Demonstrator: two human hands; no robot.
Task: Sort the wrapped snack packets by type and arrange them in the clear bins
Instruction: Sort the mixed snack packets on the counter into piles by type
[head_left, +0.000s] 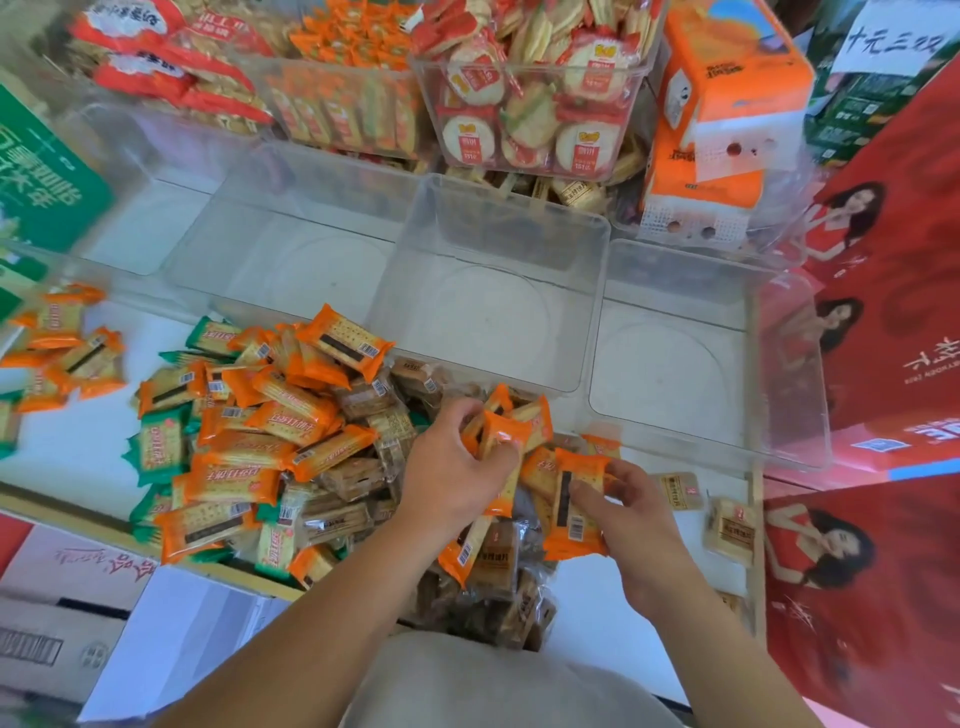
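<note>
- Snack packets (291, 447) lie in a big mixed heap in the lower middle of the frame, with orange, green and brown ones all jumbled.
- Clear bins (498, 291) stand in a row just above the heap, and the near ones hold no packets yet.
- Left hand (452, 467) is curled round a small bunch of orange packets (506, 431) over the heap.
- Right hand (639, 514), just beside it, pinches one more orange packet (574, 499).
- I think the bunch could slip, because so many are held at once, and fall back into the heap.
</note>
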